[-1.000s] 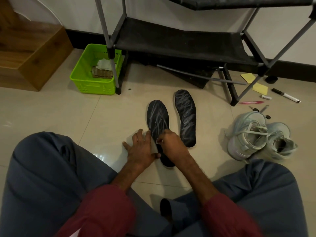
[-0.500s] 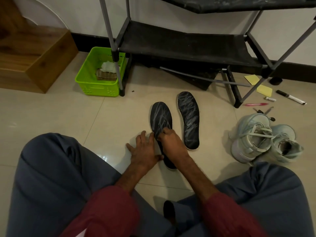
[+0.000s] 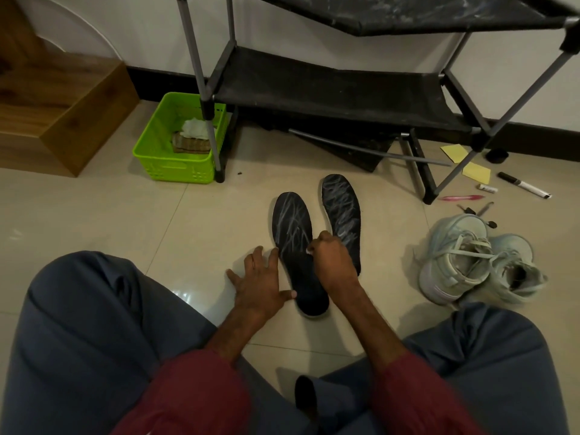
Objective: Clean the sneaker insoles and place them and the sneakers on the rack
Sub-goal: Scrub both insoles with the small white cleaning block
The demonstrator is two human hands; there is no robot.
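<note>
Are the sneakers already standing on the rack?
No, the sneakers lie on the floor, to the right of the rack.

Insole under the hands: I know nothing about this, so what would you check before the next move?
1. Near insole steadied: ok, left hand lies flat on the floor against its edge.
2. Cleaning tool in right hand: cannot tell, curled fingers hide it.
3. Near insole clean: not ok, pale streaks across its front.
4. Second insole clean: not ok, streaked too.
5. Sneakers on rack: not ok, both on the floor.
</note>
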